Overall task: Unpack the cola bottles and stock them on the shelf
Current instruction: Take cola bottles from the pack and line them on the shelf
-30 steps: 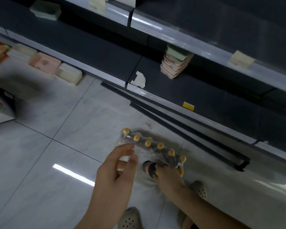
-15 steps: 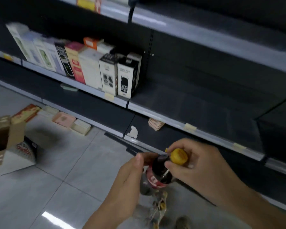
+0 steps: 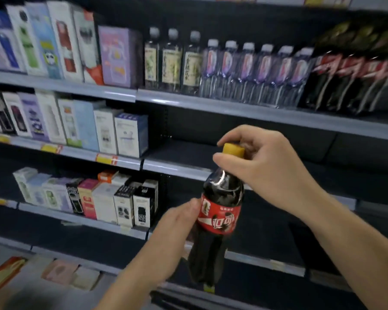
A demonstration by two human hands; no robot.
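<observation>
At centre frame, before the shelving: one cola bottle point(image 3: 220, 211), upright, red label, dark contents, yellow cap point(image 3: 233, 149), held off the shelves. Right hand point(image 3: 267, 168), entering from 4 o'clock, pinches the cap between thumb and curled fingers. Left hand point(image 3: 177, 222), entering from 7 o'clock, rests its fingers against the label at the bottle's 9 o'clock side; whether they wrap round it cannot be told.

Progress, as judged: this bottle is out of its packaging but not yet shelved. An empty shelf bay point(image 3: 184, 153) lies just behind the cap, toward 11 o'clock, a likely destination. Dark red-labelled bottles point(image 3: 349, 83) at 2 o'clock on the upper shelf may be cola; blur prevents confirmation. Remaining stock: not in view, count unknown.

Also present: clear bottles point(image 3: 253, 70) at 12 o'clock; boxed goods point(image 3: 83, 124) from 9 to 11 o'clock.

Obscured: the bottle's base is lost in shadow; labels and price tags unreadable; floor items at 7 o'clock cut off and smeared.
</observation>
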